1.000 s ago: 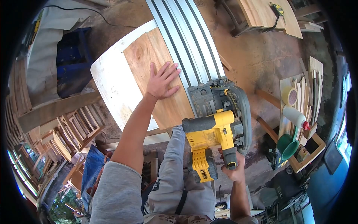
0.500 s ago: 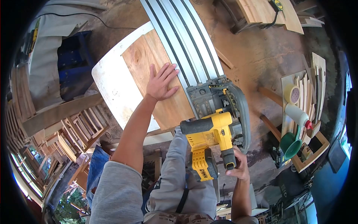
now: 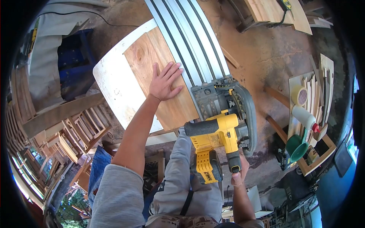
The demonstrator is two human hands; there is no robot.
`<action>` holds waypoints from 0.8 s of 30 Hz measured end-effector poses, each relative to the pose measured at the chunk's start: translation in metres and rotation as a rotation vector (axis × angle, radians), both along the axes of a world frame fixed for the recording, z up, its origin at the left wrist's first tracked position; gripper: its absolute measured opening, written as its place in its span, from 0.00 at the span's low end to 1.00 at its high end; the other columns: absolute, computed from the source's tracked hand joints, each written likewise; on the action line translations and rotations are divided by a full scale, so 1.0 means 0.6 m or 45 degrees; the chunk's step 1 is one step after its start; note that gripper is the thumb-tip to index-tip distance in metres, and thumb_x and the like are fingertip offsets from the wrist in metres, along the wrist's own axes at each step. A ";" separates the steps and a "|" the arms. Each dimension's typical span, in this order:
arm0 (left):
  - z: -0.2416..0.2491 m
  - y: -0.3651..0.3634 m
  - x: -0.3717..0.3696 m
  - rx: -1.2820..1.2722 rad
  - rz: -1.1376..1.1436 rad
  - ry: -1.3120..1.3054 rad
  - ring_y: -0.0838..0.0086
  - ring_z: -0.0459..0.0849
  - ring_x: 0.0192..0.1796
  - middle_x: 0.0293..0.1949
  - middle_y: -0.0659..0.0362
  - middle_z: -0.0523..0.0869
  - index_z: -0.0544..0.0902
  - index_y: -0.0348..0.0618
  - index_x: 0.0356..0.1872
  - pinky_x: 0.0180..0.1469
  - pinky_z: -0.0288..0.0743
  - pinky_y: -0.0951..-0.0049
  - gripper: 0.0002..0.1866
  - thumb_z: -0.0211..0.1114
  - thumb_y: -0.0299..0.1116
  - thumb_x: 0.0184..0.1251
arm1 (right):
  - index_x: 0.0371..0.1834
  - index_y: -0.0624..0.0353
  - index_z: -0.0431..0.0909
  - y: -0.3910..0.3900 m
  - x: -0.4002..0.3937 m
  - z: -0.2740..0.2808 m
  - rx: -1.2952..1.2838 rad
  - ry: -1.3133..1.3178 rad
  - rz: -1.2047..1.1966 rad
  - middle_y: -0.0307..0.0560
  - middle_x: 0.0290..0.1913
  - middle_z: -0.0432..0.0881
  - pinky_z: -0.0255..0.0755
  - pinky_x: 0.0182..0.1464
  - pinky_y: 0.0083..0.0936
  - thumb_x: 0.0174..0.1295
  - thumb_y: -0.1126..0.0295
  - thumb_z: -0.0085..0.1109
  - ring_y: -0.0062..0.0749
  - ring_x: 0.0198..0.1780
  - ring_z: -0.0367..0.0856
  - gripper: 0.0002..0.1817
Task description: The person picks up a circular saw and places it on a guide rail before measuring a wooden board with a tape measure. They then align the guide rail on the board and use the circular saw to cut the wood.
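Observation:
My left hand lies flat on a wooden board, fingers spread, with fingertips reaching the edge of a silver guide rail. On the near end of the rail stands a yellow and black cordless track saw, its battery pointing toward me. My right hand is at the saw's black rear spout, thumb against its end and fingers curled behind it, partly hidden. The board rests on a white panel. The saw's main handle has no hand on it.
To the right, a stand holds wood strips, a tape roll, a white bottle and a green funnel. A tape measure lies on a wooden table at top right. Wooden frames stand at left.
My right hand has shifted slightly and closed in around the saw's rear spout. My left hand stays on the board; the saw has not visibly moved along the rail.

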State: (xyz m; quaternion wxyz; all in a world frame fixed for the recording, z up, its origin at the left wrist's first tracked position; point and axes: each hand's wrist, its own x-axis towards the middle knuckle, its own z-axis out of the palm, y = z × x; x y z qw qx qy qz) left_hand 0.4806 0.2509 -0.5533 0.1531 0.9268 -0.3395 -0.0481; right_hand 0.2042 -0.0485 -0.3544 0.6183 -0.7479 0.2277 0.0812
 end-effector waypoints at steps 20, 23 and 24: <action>-0.005 0.005 0.000 -0.008 -0.016 -0.016 0.67 0.65 0.78 0.76 0.66 0.71 0.75 0.58 0.71 0.76 0.41 0.29 0.36 0.65 0.57 0.62 | 0.35 0.68 0.80 0.004 0.022 -0.010 -0.208 0.017 0.065 0.48 0.25 0.76 0.69 0.29 0.34 0.57 0.19 0.43 0.37 0.25 0.78 0.51; -0.004 0.004 0.000 -0.005 -0.017 -0.012 0.67 0.65 0.78 0.76 0.66 0.71 0.75 0.57 0.71 0.76 0.40 0.29 0.36 0.65 0.57 0.62 | 0.36 0.68 0.80 0.003 0.029 -0.026 -0.195 -0.010 0.089 0.48 0.25 0.76 0.69 0.30 0.34 0.58 0.20 0.43 0.38 0.26 0.79 0.50; -0.003 0.004 0.001 0.001 -0.019 -0.008 0.67 0.65 0.78 0.76 0.66 0.71 0.75 0.57 0.71 0.77 0.40 0.30 0.36 0.65 0.57 0.62 | 0.36 0.68 0.80 0.003 0.035 -0.030 -0.189 -0.026 0.106 0.49 0.25 0.76 0.69 0.30 0.34 0.58 0.20 0.43 0.38 0.26 0.79 0.50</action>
